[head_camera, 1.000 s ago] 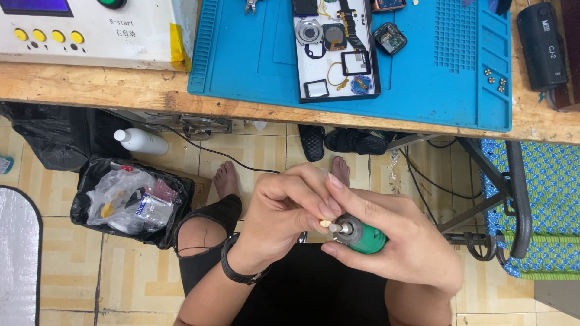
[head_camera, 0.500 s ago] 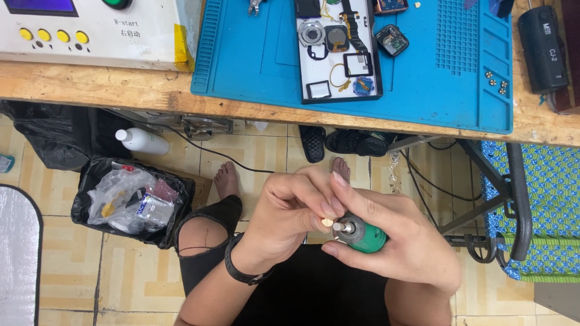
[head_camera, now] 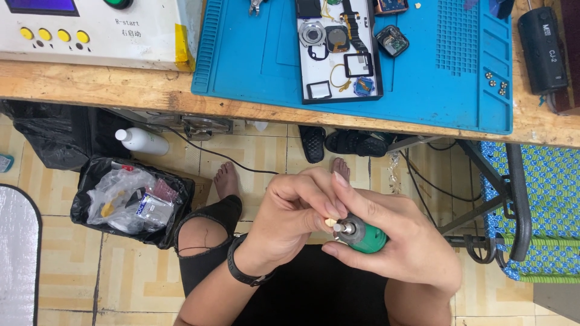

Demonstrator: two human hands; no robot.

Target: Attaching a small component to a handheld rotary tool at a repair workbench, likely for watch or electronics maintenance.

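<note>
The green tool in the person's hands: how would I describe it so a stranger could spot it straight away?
Look below the wooden workbench and its blue mat, to the two hands over the person's lap. The right hand wraps the green tool, a stubby cylinder with a grey collar and a thin metal tip. The left hand pinches a tiny pale piece at that tip; nothing else nearby is bright green.
</note>
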